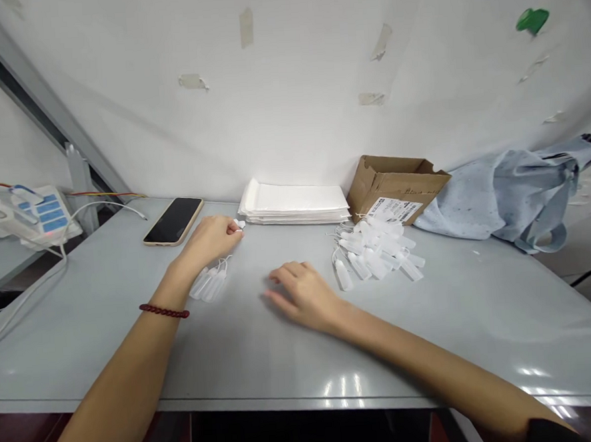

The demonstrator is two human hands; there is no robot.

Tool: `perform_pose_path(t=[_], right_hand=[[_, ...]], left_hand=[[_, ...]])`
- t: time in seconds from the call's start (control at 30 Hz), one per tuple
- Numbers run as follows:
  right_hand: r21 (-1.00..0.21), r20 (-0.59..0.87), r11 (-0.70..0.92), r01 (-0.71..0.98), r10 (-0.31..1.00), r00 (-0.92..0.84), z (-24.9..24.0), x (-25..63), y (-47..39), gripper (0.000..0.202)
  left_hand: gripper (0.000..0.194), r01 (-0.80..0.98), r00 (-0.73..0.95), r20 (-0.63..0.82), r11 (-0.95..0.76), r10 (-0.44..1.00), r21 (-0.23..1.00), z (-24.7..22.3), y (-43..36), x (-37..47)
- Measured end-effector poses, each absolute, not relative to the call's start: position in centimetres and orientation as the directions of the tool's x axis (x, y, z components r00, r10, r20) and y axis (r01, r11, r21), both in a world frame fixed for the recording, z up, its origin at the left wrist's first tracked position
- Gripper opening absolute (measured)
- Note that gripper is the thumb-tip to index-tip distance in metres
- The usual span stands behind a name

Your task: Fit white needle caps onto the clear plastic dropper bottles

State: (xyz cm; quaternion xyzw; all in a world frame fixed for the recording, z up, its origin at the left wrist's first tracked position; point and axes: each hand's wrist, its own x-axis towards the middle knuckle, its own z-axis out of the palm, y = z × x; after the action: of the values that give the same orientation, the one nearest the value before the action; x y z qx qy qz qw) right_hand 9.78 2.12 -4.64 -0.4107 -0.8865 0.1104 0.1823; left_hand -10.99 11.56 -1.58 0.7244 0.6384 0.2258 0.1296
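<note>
White tags (376,251) lie heaped near the right hand (302,292), likely for easy reach; it curls half-open, empty, while the left hand (210,237) pinches a white bit (240,225) beyond a small bunch (213,284)

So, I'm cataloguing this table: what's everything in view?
Table: 1, grey, foreground.
Wall: 1, white, behind.
Tape scraps: several, beige, wall.
Patch: 1, green, wall.
Frame: 1, grey, upper left.
Power strip: 1, white-blue, far left.
Cables: several, varied, both sides.
Smartphone: 1, black, left.
Envelopes: one stack, white, back.
Cardboard box: 1, brown, beside envelopes.
Cloth bag: 1, pale-blue, right.
Stringed pieces: two groups, whitish, before box, by left hand.
Bracelet: 1, maroon, left wrist.
Sleeve: 1, black, lower right.
Left hand: 1, pinching something white, centre-left.
Right hand: 1, open, centre.
</note>
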Motion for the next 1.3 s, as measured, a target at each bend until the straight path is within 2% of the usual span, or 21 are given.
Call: perform_pose_path(t=[0.13,0.2,0.33,0.47,0.6,0.77,0.87,1.0,1.13,1.3], right_hand=[[-0.589,0.238,0.539,0.602,0.828,-0.508,-4.8,3.6,2.5,0.052],[-0.644,0.213,0.486,0.591,0.856,-0.471,-4.7,1.6,3.0,0.065],[-0.61,0.126,0.402,0.683,0.9,-0.416,-4.7,-0.1,3.6,0.073],[-0.55,0.088,0.378,0.745,0.913,-0.398,-5.2,-0.1,3.7,0.062],[-0.569,0.081,0.374,0.732,0.912,-0.403,-5.6,0.3,3.8,0.054],[-0.704,0.086,0.344,0.621,0.91,-0.407,-5.1,2.1,4.0,0.057],[-0.813,0.129,0.322,0.485,0.912,-0.389,-4.9,4.7,4.1,0.058],[-0.945,0.077,0.186,0.269,0.926,-0.371,-5.3,9.0,3.8,0.057],[-0.974,0.081,0.149,0.168,0.932,-0.354,-5.6,12.4,3.1,0.052],[-0.962,0.123,0.184,0.201,0.952,-0.28,-5.1,14.1,2.5,0.055]], left_hand=[[0.026,0.906,0.039,0.177,-0.11,0.983,0.408,-1.5,11.7,-10.9],[0.028,0.916,0.007,0.186,-0.081,0.982,0.392,-1.5,11.7,-10.8],[0.027,0.917,-0.013,0.201,-0.069,0.979,0.393,-1.6,11.7,-10.5],[0.026,0.908,-0.021,0.22,-0.074,0.975,0.413,-1.6,11.7,-10.4],[0.027,0.888,-0.02,0.221,-0.084,0.975,0.453,-1.4,11.6,-10.4],[0.026,0.821,-0.024,0.203,-0.097,0.979,0.562,-0.8,11.1,-10.0],[0.029,0.749,-0.034,0.197,-0.105,0.98,0.654,-0.4,10.8,-9.5],[0.038,0.637,0.006,0.202,-0.159,0.979,0.754,-0.6,10.2,-8.5],[0.039,0.412,0.126,0.153,-0.192,0.98,0.891,-1.1,9.2,-6.8],[0.035,0.214,0.305,0.014,-0.082,0.952,0.973,-1.7,7.1,-4.2]])
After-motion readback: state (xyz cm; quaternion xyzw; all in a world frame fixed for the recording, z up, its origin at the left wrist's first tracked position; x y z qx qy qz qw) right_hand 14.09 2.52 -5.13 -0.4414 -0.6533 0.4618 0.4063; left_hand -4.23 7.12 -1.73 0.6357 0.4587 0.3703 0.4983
